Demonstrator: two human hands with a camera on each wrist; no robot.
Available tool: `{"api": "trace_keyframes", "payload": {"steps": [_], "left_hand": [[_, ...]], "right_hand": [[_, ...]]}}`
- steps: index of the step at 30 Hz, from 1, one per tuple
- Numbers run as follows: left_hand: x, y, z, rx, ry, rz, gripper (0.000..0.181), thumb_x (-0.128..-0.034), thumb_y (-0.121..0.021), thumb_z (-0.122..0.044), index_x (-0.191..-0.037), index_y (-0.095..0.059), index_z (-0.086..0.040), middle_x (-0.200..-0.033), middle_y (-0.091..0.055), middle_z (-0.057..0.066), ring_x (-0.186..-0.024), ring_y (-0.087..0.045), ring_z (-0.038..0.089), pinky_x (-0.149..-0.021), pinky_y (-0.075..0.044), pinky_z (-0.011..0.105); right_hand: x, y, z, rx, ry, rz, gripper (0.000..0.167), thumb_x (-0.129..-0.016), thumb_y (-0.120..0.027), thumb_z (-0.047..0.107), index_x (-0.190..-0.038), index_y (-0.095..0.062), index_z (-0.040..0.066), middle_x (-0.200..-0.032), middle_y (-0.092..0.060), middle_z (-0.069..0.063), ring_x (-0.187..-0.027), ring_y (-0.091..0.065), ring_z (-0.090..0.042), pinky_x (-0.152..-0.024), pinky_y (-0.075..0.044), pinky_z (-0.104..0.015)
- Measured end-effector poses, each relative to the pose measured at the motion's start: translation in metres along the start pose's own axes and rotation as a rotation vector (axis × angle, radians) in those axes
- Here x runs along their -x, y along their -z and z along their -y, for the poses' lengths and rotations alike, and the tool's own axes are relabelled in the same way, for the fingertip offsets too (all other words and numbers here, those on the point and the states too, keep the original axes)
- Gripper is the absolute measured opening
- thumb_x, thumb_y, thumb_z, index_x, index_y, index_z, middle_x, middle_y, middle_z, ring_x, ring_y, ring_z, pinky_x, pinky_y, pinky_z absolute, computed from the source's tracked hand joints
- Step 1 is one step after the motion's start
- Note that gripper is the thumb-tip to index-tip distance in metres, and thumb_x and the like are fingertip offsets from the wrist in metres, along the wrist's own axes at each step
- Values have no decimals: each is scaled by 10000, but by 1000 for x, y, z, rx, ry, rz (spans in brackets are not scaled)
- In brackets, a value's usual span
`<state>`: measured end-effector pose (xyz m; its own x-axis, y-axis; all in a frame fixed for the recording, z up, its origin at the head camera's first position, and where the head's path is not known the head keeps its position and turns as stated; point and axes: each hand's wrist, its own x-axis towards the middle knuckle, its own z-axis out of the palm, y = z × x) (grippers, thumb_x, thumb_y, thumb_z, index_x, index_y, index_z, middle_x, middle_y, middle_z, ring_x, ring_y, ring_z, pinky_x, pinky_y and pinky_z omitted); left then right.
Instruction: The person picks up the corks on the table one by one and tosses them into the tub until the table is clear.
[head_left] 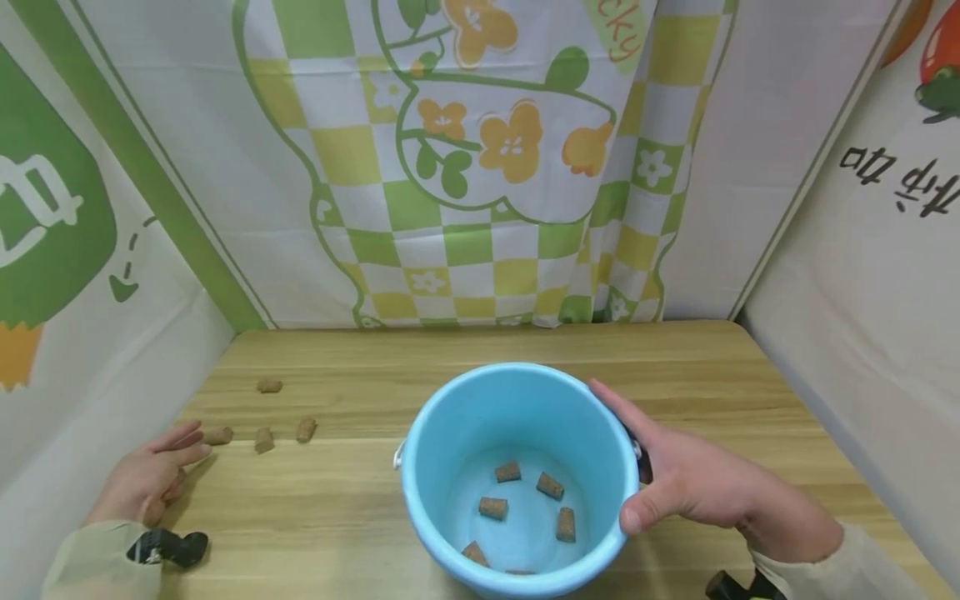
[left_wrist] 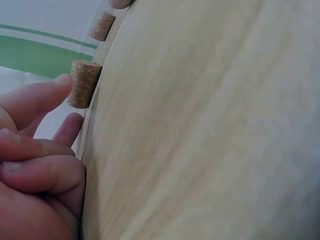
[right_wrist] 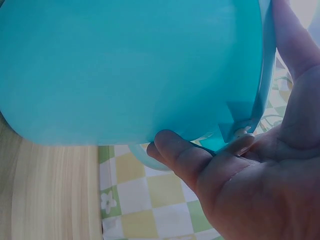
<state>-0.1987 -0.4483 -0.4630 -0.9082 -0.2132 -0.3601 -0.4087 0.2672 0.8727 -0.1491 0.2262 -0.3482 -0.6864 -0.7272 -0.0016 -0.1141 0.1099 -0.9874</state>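
Observation:
My left hand is low over the table's left side, thumb and index finger reaching toward a cork. In the left wrist view the index fingertip meets that cork at its side; other fingers are bent beneath. Three more corks lie close by: one nearest, another to its right, and one farther back. With fingers spread round its right side, my right hand holds a light blue bucket. Several corks lie on the bucket's bottom. The right wrist view shows fingers against the outer wall.
The wooden table runs back to a hanging printed cloth. White printed sheets stand on the left and right. White handle mounts stick out from the bucket's sides.

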Motion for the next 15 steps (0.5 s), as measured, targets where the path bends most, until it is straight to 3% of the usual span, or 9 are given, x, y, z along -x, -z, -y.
{"api": "trace_keyframes", "payload": {"steps": [1, 3, 5, 8, 15], "left_hand": [[0, 0, 2, 15, -18, -1, 915, -913, -753, -325, -1590, -176, -108, -1377, -504, -152, -455, -395, 24, -395, -390, 244], [-1, 0, 3, 31, -35, -16, 915, -895, -776, -284, -1579, -203, -80, -1113, -552, -317, -458, -400, 22, -405, -392, 238], [-1, 0, 5, 39, -49, -17, 908, -890, -782, -254, -1569, -213, -54, -1001, -556, -367, -454, -401, 25, -407, -393, 240], [-3, -2, 5, 18, -56, -23, 901, -884, -786, -243, -1557, -227, -29, -907, -527, -403, -445, -402, 30, -397, -391, 250], [-6, -3, 2, -20, -25, -29, 866, -904, -760, -237, -1559, -234, -26, -878, -555, -360, -442, -405, 50, -396, -389, 276]], "right_hand": [[0, -1, -1, -6, 5, 3, 1217, -793, -873, 217, -1603, 30, 316, -1564, -255, -204, -1292, -421, -445, -986, -456, -432], [0, -2, -3, -28, 11, 12, 1218, -795, -872, 220, -1604, 34, 303, -1562, -243, -225, -1288, -421, -456, -985, -458, -451], [0, -4, -4, -41, 11, 15, 1224, -794, -873, 231, -1603, 42, 302, -1561, -237, -234, -1285, -427, -457, -981, -462, -459], [0, -5, -5, -57, 17, 22, 1234, -794, -874, 229, -1604, 55, 279, -1556, -234, -253, -1269, -446, -465, -964, -473, -484], [0, -6, -2, -35, -13, 7, 1260, -776, -887, 240, -1598, 64, 322, -1558, -262, -221, -1261, -477, -426, -973, -471, -462]]}}
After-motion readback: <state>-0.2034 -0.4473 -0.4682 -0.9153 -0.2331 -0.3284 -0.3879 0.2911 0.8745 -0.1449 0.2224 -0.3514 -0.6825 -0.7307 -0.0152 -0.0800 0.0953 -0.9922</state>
